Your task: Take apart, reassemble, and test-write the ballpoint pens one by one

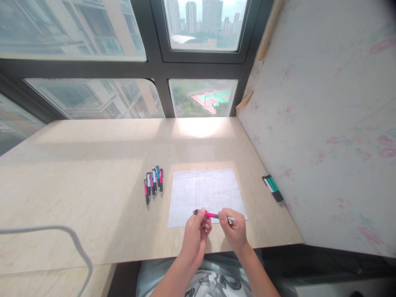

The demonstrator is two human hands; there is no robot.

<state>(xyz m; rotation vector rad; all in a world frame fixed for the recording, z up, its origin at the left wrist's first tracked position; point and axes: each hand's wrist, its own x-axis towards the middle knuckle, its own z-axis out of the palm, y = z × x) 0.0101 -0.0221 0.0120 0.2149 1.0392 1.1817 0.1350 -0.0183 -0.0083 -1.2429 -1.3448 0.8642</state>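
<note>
A pink ballpoint pen (211, 215) lies sideways between my two hands, above the near edge of a white sheet of paper (204, 192). My left hand (198, 225) pinches its dark end. At the other end, my right hand (233, 227) is closed round the dark grip, and a silvery tip pokes out beside its fingers. Small rows of writing run along the top of the sheet. Left of the paper lies a group of several pens (154, 181) in pink, white, purple and blue.
Green and white pens (273, 189) lie by the flowered wall (324, 123) on the right. A grey cable (74, 237) curves over the table (77, 177) at the lower left. Dark-framed windows (198, 70) stand behind the table. Its front edge is close to my lap.
</note>
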